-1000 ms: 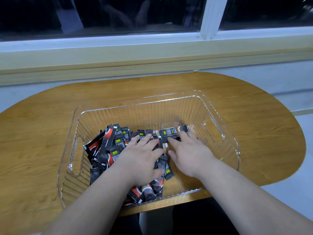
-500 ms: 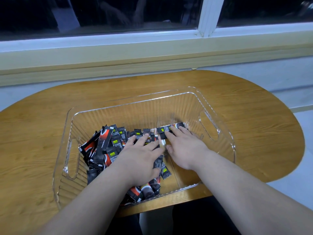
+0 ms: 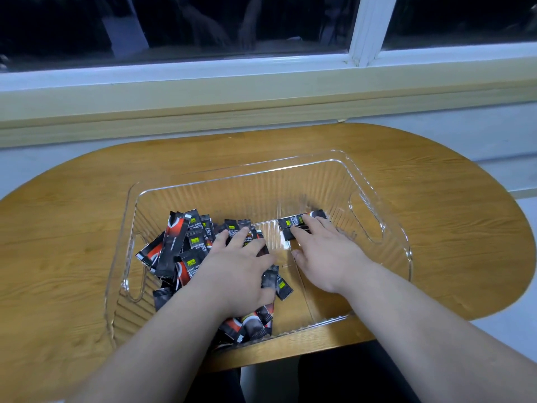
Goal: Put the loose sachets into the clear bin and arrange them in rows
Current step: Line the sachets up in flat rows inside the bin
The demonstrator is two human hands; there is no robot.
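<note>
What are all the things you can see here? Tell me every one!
clear bin: one, see-through plastic, middle of the table.
heaped sachets: too many to count, black and red, left part of the bin.
lined-up sachets: two or so, black, far right of the bin floor.
table: one, brown wood, under the bin.
window: dark panes, white frame, behind the table.
left hand: flat on the heap.
right hand: fingers on the lined-up sachets.

Bare bin floor (image 3: 293, 303) right — sachet heap (image 3: 186, 251) left
</note>
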